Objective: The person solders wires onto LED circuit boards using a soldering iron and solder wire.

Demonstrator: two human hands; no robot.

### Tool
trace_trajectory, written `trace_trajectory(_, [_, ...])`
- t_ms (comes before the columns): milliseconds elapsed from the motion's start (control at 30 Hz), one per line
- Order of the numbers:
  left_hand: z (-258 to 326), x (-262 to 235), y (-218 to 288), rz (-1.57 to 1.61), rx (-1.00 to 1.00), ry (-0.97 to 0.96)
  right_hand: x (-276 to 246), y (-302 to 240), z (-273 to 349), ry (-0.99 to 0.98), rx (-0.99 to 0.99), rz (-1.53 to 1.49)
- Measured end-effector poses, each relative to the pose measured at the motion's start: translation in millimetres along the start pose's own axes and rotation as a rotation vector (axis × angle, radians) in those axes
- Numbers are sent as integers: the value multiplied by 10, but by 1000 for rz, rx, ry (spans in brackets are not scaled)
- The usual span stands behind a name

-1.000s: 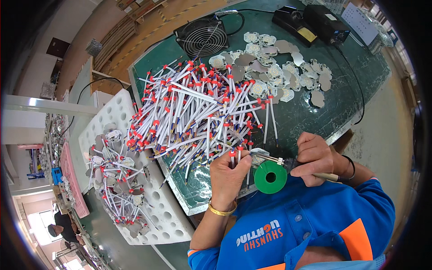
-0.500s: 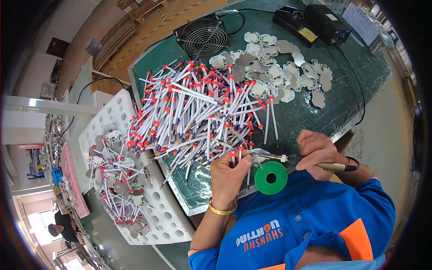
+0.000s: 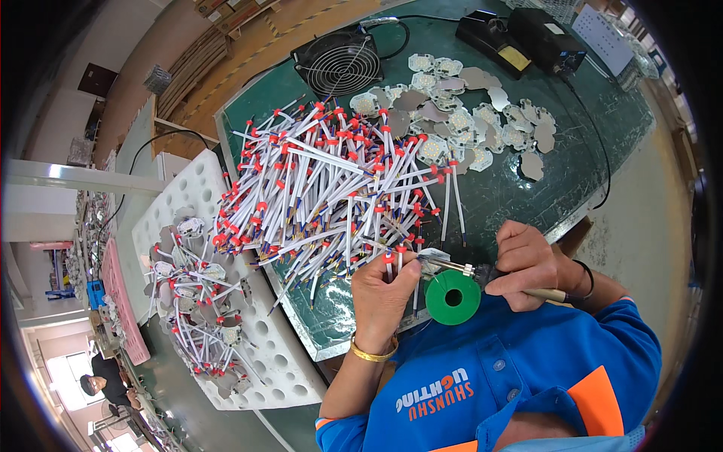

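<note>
My left hand [image 3: 382, 290] is closed with thumb and fingers pinching short white wires [image 3: 389, 269] that carry red rings. Just past its fingertips lies a small LED board [image 3: 435, 258], partly covered by the iron's metal tip. My right hand [image 3: 529, 264] grips a soldering iron [image 3: 454, 265], its tip slanting left onto the board beside my left thumb. Below the iron, between both hands, is a green spool [image 3: 432, 307] with thin solder wire near it. Exactly where tip, solder and wire meet is too small to tell.
A big heap of white wires [image 3: 301, 188] with red rings covers the green table [image 3: 595, 135]. LED boards [image 3: 482, 128] lie behind it, near a black fan [image 3: 339, 64] and soldering station [image 3: 546, 41]. At left, a white foam tray [image 3: 275, 361] holds wired boards. Another person [image 3: 109, 380] sits far left.
My right hand has shifted slightly down, and the iron's rear end has dropped, so it slants more. Its tip reaches a little farther left. My left hand stays nearly in place.
</note>
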State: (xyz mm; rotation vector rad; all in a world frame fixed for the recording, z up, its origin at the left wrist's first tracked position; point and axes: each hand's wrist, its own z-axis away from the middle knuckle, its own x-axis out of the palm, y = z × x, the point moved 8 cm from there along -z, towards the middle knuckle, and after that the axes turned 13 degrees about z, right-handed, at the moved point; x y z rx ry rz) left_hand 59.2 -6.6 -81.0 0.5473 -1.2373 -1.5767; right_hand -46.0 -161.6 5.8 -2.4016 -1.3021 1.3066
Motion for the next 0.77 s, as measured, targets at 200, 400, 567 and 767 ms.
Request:
trace_trajectory(200, [-30, -3, -4, 36, -38, 25, -78, -44, 7, 56, -24, 82])
trace_trajectory(400, [-57, -31, -13, 102, 2, 41, -184, -172, -32, 54, -202, 316])
trace_trajectory(567, [-37, -48, 4, 135, 12, 69, -164, -194, 62, 60, -261, 390])
trace_trajectory(767, [-21, -85, 10, 179, 49, 71, -123, -212, 101, 77, -313, 427])
